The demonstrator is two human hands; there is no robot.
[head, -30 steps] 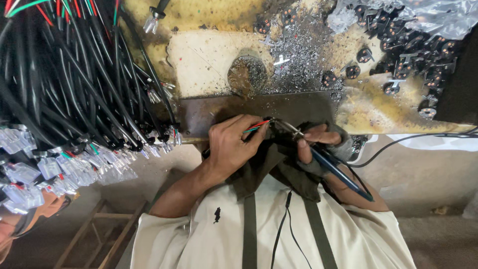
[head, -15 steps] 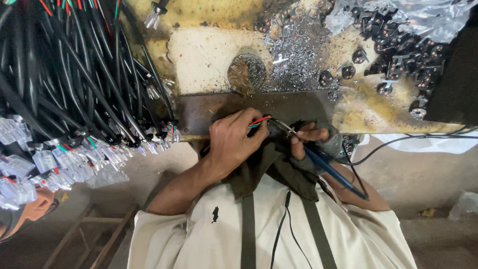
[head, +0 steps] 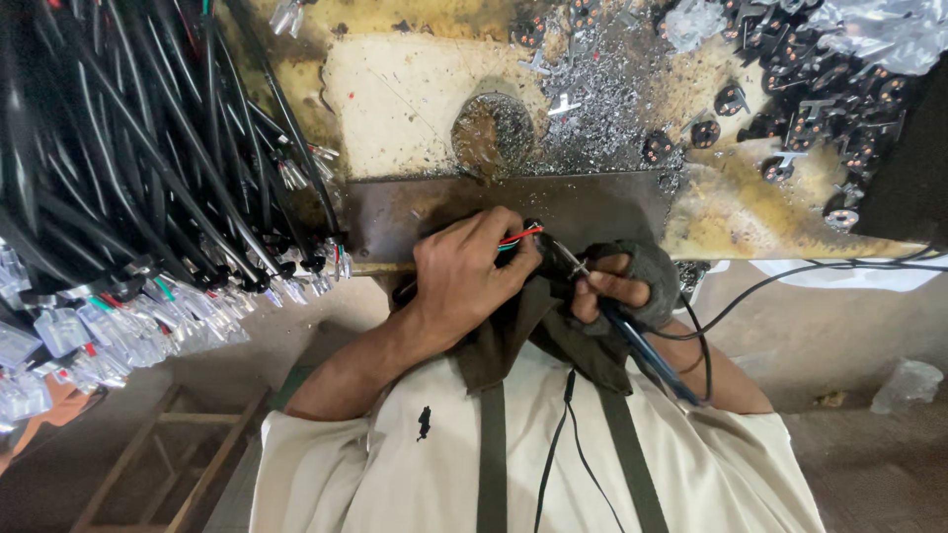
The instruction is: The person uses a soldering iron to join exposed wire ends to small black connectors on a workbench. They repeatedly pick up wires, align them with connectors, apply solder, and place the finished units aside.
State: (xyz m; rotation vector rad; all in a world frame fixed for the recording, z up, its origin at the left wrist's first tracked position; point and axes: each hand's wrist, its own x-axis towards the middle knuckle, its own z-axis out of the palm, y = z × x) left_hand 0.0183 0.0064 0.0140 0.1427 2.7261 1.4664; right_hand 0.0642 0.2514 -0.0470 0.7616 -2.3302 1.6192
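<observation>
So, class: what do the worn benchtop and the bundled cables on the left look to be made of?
Benchtop: probably wood or board under yellowed, scorched coating, with bare pale patches and metal filings. Bundled cables: glossy black plastic sheathing, clear plastic-looking ends.

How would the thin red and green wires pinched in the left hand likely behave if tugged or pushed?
The red and green wires look thin and curve out of the left hand, so probably floppy and light. The right hand holds a blue-handled tool at their end; a tug could likely disturb that joint.

We see a cream shirt (head: 375,474) with a small black emblem (head: 424,422), two dark green straps (head: 491,454), bare left hand (head: 464,281), grey fingerless glove on right hand (head: 627,286).
</observation>
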